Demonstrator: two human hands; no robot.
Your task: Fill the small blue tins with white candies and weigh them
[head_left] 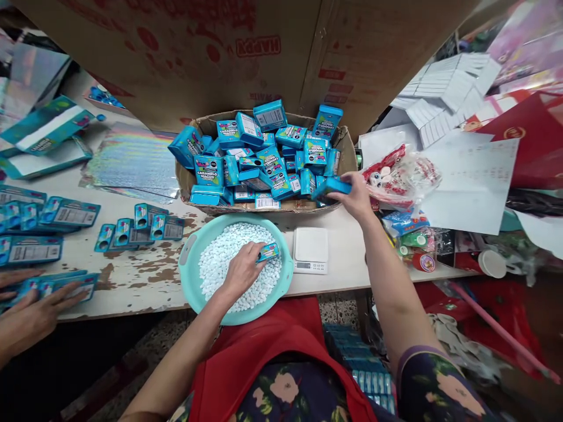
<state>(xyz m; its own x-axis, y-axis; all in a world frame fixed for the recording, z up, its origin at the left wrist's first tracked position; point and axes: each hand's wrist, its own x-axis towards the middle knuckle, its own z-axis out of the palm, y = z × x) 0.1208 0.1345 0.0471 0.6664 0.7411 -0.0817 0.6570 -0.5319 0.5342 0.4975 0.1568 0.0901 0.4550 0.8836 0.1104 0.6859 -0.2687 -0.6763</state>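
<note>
Over the white candies (220, 252) in a turquoise basin (190, 286), my left hand (244, 268) holds a small blue candy box (268, 252) at the basin's right side. My right hand (355, 198) grips another blue box (333, 186) at the lower right corner of an open carton (181, 176). Many blue boxes (209, 170) are heaped in that carton. A white scale (310, 249) lies on the table just right of the basin.
At the left edge, another person's hands (39, 305) touch blue boxes near more grouped boxes (70, 212). A large cardboard box (281, 53) stands behind the carton. Plastic bags (407, 176) and white papers (479, 176) lie to the right.
</note>
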